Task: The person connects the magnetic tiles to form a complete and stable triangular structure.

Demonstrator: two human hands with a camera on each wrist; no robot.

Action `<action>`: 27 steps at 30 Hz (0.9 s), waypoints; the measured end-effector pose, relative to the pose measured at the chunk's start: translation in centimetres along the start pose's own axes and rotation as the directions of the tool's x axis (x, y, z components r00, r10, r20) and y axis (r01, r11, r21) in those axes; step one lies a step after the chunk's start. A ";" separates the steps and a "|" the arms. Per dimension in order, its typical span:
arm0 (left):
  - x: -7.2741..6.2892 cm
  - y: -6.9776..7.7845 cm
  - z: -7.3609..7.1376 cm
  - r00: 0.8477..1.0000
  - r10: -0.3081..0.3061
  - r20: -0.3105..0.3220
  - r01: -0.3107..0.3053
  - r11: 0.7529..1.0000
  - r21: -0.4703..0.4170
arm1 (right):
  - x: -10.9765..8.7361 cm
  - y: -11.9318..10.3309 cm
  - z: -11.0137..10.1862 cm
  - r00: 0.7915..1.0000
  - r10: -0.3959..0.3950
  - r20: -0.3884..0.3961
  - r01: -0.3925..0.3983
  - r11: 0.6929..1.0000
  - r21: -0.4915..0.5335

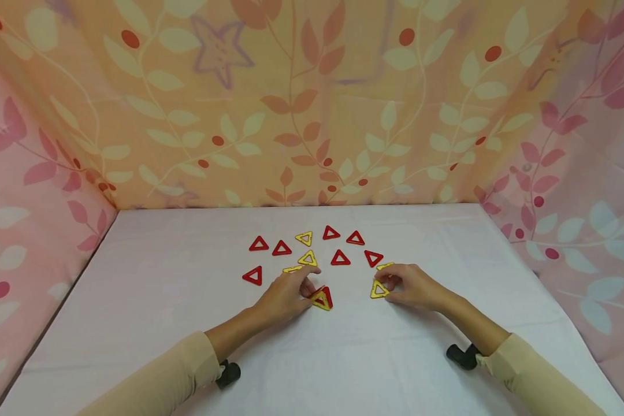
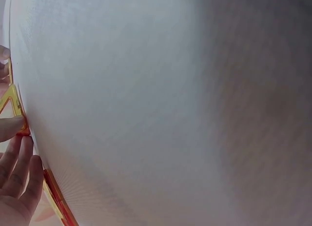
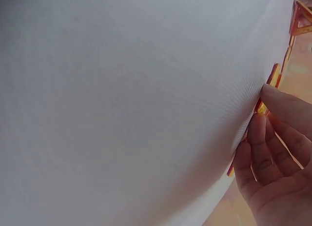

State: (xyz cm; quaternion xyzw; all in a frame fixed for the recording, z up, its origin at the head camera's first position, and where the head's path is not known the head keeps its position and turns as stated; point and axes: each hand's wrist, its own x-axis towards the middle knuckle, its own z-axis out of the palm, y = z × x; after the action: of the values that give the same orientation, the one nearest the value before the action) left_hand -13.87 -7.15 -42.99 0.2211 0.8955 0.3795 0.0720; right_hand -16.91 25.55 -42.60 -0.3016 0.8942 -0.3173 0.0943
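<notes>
In the head view my left hand [image 1: 286, 294] pinches a yellow triangle frame [image 1: 320, 300] at its left corner. A red triangle frame [image 1: 329, 294] lies right against it, partly covered; whether the fingers hold that one too, I cannot tell. To the right, my right hand [image 1: 413, 286] pinches another yellow triangle frame [image 1: 378, 289] between thumb and finger, close to the cloth. One more yellow triangle [image 1: 385, 266] shows just behind the right fingers, mostly hidden. In the left wrist view the thumb [image 2: 10, 127] presses on the yellow triangle [image 2: 19, 106].
Beyond the hands, several red triangles, such as one at the left [image 1: 253, 275] and one at the right [image 1: 373, 257], lie with yellow triangles [image 1: 304, 238] on the white cloth [image 1: 161, 277]. Patterned curtains [image 1: 312, 115] stand at the back and sides.
</notes>
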 end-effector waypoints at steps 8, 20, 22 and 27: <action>0.0 -0.1 0.0 1.000 0.003 0.002 -0.003 1.000 -0.005 | 0.3 0.1 0.1 1.000 -0.018 0.007 0.017 1.000 0.004; 0.1 -0.1 0.1 1.000 0.015 -0.002 -0.015 1.000 0.001 | 0.9 -0.5 0.4 0.999 -0.025 0.035 0.025 1.000 0.016; 0.1 -0.1 0.1 1.000 0.017 -0.001 -0.017 1.000 0.001 | 1.1 -0.6 0.5 0.999 -0.030 0.038 0.029 0.999 0.021; 0.1 -0.1 0.0 1.000 0.014 -0.003 -0.014 1.000 0.000 | 1.5 -1.0 0.6 0.998 -0.028 0.048 0.028 1.000 0.014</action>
State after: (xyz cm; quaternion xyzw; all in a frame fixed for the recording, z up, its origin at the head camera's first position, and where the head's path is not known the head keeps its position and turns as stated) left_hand -13.93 -7.13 -43.05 0.2267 0.8940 0.3805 0.0679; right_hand -17.38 23.75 -42.43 -0.3210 0.8851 -0.3172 0.1136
